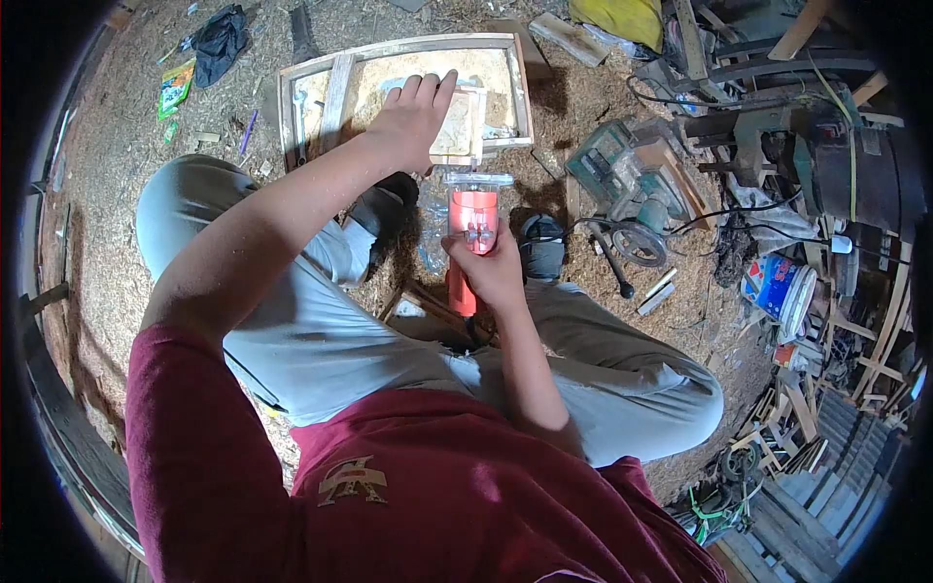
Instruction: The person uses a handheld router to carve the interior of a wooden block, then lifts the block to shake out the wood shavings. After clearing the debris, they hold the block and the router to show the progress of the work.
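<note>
An orange-red power tool (461, 291) with a clear plate at its front end is wrapped in my right hand (494, 267). Its lit front points away from me, close to the near end of a small light wooden frame (479, 126). My left hand (416, 119) lies over the left side of that frame and grips it, with the fingers at its far end and the thumb mostly hidden at the near end. Beneath and beyond is a larger shallow wooden tray (337, 97) with a crossbar. Contact between tool and frame cannot be made out.
A green power tool (607, 165) with a handwheel (639, 243) and black cables lies at the right. Further right are a blue-and-white bucket (777, 291) and piled wood scraps (797, 418). A black bag (220, 44) lies far left. A wooden piece (423, 309) lies between my legs.
</note>
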`<state>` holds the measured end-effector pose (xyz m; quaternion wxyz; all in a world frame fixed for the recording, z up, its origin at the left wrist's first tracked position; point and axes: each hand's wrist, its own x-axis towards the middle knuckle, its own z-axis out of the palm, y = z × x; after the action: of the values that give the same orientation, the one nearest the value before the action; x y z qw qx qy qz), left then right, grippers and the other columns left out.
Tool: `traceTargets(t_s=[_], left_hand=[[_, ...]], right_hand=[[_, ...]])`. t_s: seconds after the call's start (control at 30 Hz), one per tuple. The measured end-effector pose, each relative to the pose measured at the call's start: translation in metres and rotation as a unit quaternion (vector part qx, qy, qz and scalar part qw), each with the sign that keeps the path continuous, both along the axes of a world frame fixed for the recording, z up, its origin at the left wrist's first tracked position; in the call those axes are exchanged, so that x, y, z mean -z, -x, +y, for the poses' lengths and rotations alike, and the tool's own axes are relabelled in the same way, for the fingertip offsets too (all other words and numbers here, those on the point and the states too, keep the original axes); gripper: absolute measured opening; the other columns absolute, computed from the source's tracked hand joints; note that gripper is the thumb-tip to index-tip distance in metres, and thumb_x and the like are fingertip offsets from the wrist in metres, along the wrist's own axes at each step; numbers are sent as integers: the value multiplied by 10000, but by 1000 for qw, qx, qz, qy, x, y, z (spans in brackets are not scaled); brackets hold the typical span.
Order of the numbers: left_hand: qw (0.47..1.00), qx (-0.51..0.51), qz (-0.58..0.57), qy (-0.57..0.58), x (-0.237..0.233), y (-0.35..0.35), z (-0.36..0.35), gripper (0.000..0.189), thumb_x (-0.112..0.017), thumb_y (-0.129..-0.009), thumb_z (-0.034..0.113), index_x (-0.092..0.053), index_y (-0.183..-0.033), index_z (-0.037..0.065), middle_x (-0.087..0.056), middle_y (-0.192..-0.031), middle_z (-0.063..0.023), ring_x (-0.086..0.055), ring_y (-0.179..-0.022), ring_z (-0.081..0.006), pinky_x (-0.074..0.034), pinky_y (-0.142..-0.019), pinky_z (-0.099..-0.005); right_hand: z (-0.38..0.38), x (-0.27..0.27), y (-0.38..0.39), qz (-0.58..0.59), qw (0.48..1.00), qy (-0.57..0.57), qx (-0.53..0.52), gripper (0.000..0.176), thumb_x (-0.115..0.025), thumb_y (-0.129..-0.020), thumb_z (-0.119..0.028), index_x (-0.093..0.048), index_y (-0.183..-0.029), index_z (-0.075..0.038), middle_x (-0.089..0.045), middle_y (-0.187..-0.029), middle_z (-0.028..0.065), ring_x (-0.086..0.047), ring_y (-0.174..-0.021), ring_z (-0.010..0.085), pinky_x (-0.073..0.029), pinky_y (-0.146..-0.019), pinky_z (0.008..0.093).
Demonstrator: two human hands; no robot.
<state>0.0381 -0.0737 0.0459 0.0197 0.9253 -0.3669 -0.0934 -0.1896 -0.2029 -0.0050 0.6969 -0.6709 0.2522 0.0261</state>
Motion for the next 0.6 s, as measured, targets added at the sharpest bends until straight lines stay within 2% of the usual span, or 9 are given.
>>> traceTargets(t_s=[0.27,0.37,0.6], left_hand=[[1000,-3,5,-3,0,0,0,1482,-1019,-560,268,-116,-1699,-23,-443,-1509,-215,-467,-1412,-392,-439,-1160,-492],[1000,-4,9,-8,-2,1,0,1491,-1020,-558,272,-110,-1703,-17,-439,-1515,-213,-458,-1423,-392,-434,-1163,-496],[1000,-7,22,-18,-4,0,-1,1509,-1021,-540,264,-104,-1703,-24,-434,-1518,-212,-454,-1423,-392,-436,-1160,-492]], right_hand=[[3,6,2,-15,1000,-22,7,529,-914,-843,-176,-619,-1244,4,-753,-1085,84,-718,-969,148,-584,-880,341],[3,0,1,8,1000,-4,-6,471,-857,-886,-41,-584,-1269,-30,-725,-1078,39,-697,-930,115,-574,-832,307],[2,0,0,16,1000,-1,3,477,-857,-885,-41,-583,-1276,-25,-726,-1066,37,-698,-925,117,-575,-825,307]])
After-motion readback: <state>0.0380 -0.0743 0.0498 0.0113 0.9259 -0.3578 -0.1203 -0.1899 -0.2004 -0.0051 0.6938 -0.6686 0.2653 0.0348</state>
